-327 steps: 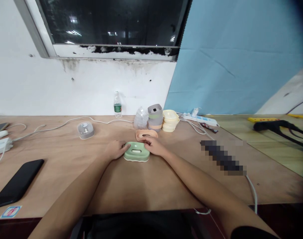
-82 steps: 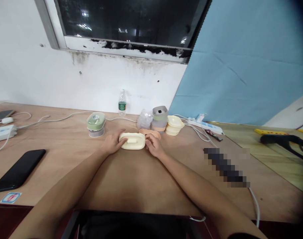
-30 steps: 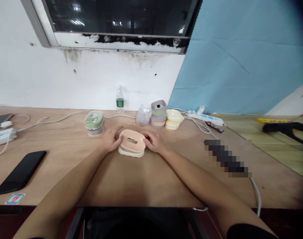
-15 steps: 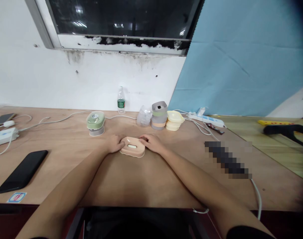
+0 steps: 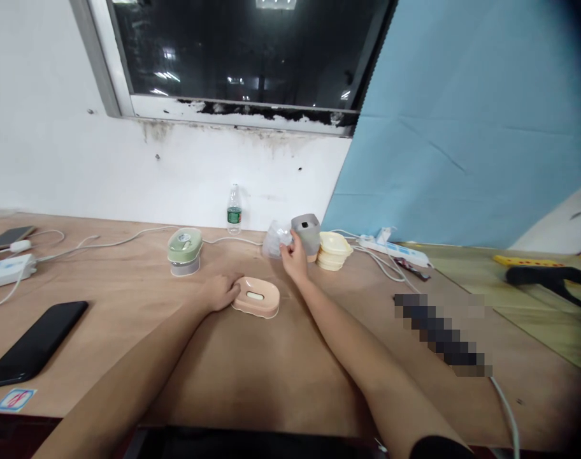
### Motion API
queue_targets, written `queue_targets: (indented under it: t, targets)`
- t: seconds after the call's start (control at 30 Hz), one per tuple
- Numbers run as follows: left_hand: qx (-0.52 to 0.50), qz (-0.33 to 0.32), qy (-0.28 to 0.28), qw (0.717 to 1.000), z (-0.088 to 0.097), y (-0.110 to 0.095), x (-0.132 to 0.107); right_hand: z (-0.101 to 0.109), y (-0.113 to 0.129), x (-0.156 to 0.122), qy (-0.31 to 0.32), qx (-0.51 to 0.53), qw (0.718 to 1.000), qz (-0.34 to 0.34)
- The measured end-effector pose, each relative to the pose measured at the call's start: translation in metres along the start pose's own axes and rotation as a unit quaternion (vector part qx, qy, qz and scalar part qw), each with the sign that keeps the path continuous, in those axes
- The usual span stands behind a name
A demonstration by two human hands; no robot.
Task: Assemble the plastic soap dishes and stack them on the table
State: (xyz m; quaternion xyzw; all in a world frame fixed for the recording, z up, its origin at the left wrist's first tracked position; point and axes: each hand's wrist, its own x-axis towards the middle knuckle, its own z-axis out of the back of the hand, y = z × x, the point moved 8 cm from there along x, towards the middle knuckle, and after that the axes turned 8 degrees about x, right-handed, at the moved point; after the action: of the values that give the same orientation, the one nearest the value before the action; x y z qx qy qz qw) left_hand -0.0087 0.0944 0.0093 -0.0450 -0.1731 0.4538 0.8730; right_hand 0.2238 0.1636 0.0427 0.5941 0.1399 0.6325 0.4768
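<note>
A pink soap dish [image 5: 269,292] with an oval slot in its middle lies on the table, a thin clear edge showing under its rim. My left hand [image 5: 222,291] grips its left end, thumb on the near side. My right hand [image 5: 296,260] is raised farther back, thumb and fingers apart. It reaches in front of a stack of grey dishes [image 5: 308,233] and beside crumpled clear plastic [image 5: 272,241]; whether it touches either, I cannot tell. Pale yellow dishes [image 5: 336,245] are piled just right of the grey stack.
Left of centre sits a green and grey stack of wrapped dishes [image 5: 185,247]. A plastic bottle [image 5: 234,213] stands by the wall. A black phone [image 5: 37,341] lies at left front. Power strips [image 5: 395,250] and white cables run along the back and sides. A pixelated dark object [image 5: 438,335] lies at right.
My right hand has let go of the soap dish's right side and moved back and right to the grey stack. My left hand stays on the dish. The view has tilted up slightly.
</note>
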Motion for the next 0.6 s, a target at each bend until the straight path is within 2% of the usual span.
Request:
queue_targets:
  t: [0.1,0.2,0.37,0.5,0.6]
  targets:
    - [-0.021,-0.015,-0.004,1.0,0.003,-0.003,-0.001,-0.01,-0.013,0.013,0.039,0.037,0.996,-0.069]
    - [-0.027,-0.012,-0.007,1.0,0.003,-0.002,-0.001,-0.016,-0.019,0.013,0.065,0.065,0.992,-0.082]
    - [-0.001,0.01,-0.01,1.0,-0.003,0.005,0.001,-0.01,-0.017,0.001,0.023,0.105,0.993,-0.055]
    - [0.03,0.046,-0.012,0.998,-0.007,0.012,0.001,0.002,-0.005,-0.007,-0.023,0.083,0.996,-0.032]
    - [0.038,0.072,-0.032,0.996,-0.002,0.013,-0.001,0.014,0.007,-0.018,-0.049,0.072,0.996,-0.008]
